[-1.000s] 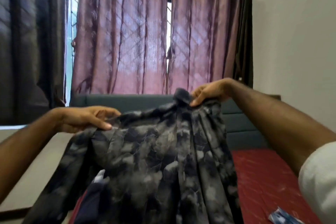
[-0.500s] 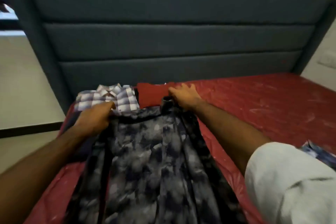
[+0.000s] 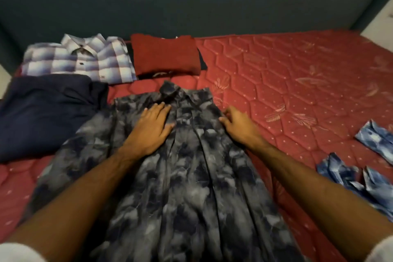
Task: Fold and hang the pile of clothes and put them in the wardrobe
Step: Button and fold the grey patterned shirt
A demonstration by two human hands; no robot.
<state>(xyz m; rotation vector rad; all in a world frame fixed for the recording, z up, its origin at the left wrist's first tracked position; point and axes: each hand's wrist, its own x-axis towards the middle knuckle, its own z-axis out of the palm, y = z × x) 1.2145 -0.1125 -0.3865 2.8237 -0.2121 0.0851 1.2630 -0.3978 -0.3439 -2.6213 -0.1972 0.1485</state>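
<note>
A dark grey mottled shirt [image 3: 191, 176] lies spread on the red mattress [image 3: 287, 83], collar toward the headboard. My left hand [image 3: 152, 127] lies flat on its upper chest, fingers straight. My right hand [image 3: 238, 124] rests at the shirt's right shoulder edge, fingers loosely bent on the cloth; whether it pinches the fabric is unclear. Behind the shirt lie a folded checked shirt [image 3: 80, 59], a folded red garment [image 3: 165, 57] and a folded navy garment [image 3: 46, 112].
A blue-and-white patterned garment [image 3: 361, 176] lies crumpled at the right edge of the mattress. The grey padded headboard [image 3: 191, 6] runs across the back. A pale floor strip shows at far left.
The shirt was held up in the air by both hands, then came down onto the mattress. Both hands have slid from the collar area down onto the shirt's chest and shoulder.
</note>
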